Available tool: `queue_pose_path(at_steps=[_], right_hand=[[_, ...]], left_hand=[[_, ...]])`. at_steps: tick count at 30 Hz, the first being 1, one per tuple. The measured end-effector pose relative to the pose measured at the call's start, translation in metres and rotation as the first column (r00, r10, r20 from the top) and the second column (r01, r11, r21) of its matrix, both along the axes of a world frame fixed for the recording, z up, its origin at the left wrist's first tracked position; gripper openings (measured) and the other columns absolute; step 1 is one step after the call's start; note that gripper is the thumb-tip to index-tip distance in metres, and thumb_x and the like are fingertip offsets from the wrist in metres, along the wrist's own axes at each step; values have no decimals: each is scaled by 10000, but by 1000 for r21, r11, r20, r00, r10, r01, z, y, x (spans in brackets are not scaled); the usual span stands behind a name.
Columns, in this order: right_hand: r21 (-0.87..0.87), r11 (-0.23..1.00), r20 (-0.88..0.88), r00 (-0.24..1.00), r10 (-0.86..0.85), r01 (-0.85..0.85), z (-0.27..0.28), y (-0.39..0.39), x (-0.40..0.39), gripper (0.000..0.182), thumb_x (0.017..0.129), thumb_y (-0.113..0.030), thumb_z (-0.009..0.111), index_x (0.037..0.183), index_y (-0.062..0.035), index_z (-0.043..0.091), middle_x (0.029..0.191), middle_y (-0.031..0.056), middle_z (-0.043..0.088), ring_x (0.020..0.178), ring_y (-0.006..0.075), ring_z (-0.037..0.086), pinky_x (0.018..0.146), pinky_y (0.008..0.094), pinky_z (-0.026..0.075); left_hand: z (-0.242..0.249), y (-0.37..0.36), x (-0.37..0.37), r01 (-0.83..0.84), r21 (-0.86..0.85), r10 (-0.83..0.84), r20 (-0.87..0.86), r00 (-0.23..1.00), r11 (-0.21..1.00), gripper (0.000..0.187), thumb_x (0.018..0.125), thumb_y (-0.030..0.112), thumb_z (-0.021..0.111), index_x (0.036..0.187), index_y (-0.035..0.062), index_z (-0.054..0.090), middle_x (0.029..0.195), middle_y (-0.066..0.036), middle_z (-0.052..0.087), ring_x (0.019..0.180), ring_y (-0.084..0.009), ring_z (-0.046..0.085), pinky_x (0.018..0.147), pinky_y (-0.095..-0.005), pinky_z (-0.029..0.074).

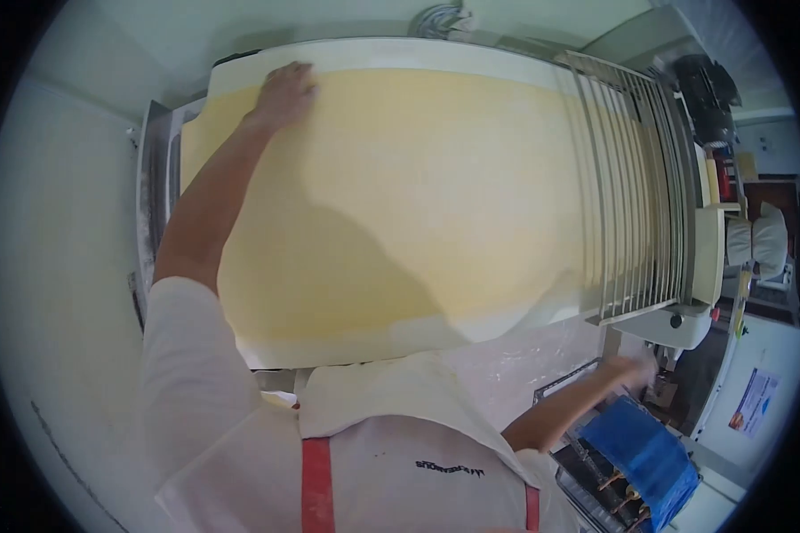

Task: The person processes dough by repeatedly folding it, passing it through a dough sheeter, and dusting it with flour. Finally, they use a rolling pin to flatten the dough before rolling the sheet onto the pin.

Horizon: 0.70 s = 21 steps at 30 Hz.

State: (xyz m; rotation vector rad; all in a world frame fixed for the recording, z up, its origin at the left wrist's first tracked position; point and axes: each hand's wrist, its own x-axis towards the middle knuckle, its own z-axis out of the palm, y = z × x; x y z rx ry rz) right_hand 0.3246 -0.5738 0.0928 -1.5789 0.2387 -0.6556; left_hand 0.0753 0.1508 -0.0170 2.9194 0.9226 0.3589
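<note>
A wide, flat sheet of pale yellow dough (pixel 436 186) covers most of the white belt (pixel 373 55) of a dough sheeter. My left hand (pixel 286 91) rests on the sheet's far edge at the upper left, fingers lying over the dough where it meets the bare belt. My left arm reaches across the sheet's left side. My right hand (pixel 633 369) is at the lower right, smeared by motion, beside the sheeter's control housing (pixel 667 327) and above a blue covering (pixel 644 457). What its fingers do is hidden by the blur.
A metal bar guard (pixel 627 191) spans the sheet's right end. A dark motor (pixel 704 98) sits at the upper right. Under the blue covering is a dark tray (pixel 587 480) with several small items. My apron's red straps (pixel 316 484) show at the bottom.
</note>
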Motion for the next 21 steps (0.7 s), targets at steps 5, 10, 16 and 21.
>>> queue_pose_path(at_steps=[5, 10, 16, 21], right_hand=[[155, 650, -645, 421, 637, -744, -22, 143, -132, 472, 975, -331, 418, 1298, 13, 421, 1292, 191, 461, 1195, 269, 425, 1051, 412, 257], [-691, 135, -706, 703, 85, -710, -77, 184, -162, 626, 967, -323, 459, 1443, -10, 198, 1480, 228, 241, 1377, 373, 217, 1118, 458, 211], [334, 926, -273, 921, 276, -179, -99, 201, -115, 582, 943, -242, 507, 1408, 4, 258, 1435, 188, 323, 1299, 312, 356, 1074, 406, 318], [481, 839, -458, 743, 487, -254, -88, 197, -142, 368, 929, -111, 486, 1276, 5, 445, 1330, 169, 440, 1193, 268, 467, 998, 382, 420]], left_hand=[[33, 16, 66, 49, -416, -100, -101, 990, 908, 371, 836, 354, 615, 1044, 47, 603, 977, -120, 642, 972, -284, 589, 868, -405, 438], [27, 25, 116, 246, -670, -293, 45, 955, 700, 299, 824, 314, 641, 912, 28, 656, 826, -93, 649, 806, -206, 609, 745, -354, 470], [36, 35, 116, 89, -848, -273, -67, 960, 523, 311, 831, 241, 632, 1017, -8, 644, 929, -74, 647, 907, -158, 585, 793, -337, 461], [33, 68, 96, 44, -963, -464, -87, 881, 264, 340, 820, 245, 656, 1048, -6, 627, 857, -43, 646, 715, -128, 600, 673, -291, 492]])
